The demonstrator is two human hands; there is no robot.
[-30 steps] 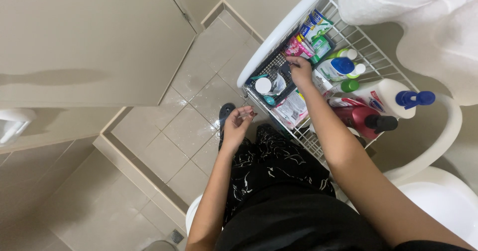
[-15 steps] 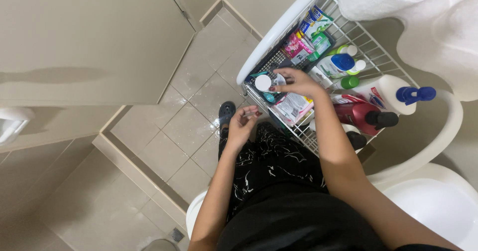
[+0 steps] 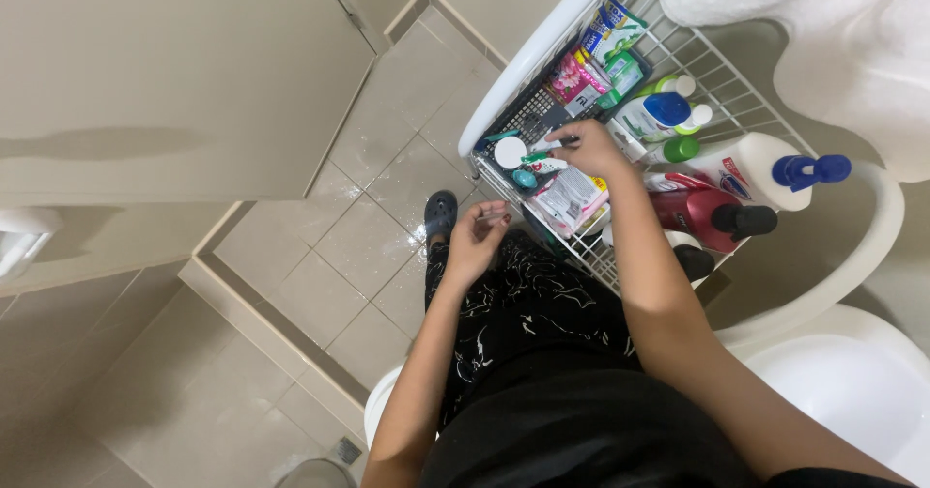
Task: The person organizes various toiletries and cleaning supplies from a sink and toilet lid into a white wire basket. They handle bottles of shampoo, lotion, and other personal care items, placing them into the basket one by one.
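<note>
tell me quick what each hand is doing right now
Left hand: half curled above the lap, pinching something small; what it is cannot be told.
Right hand: closed on a thin white stick-like item over the wire basket.

My right hand (image 3: 593, 149) pinches a thin white tube (image 3: 554, 144), lying level over the wire basket (image 3: 736, 81), just above a white lid (image 3: 511, 152).

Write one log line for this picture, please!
right hand: holds thin stick over wire basket | left hand: pinches small item, unclear | bottles beside
</note>
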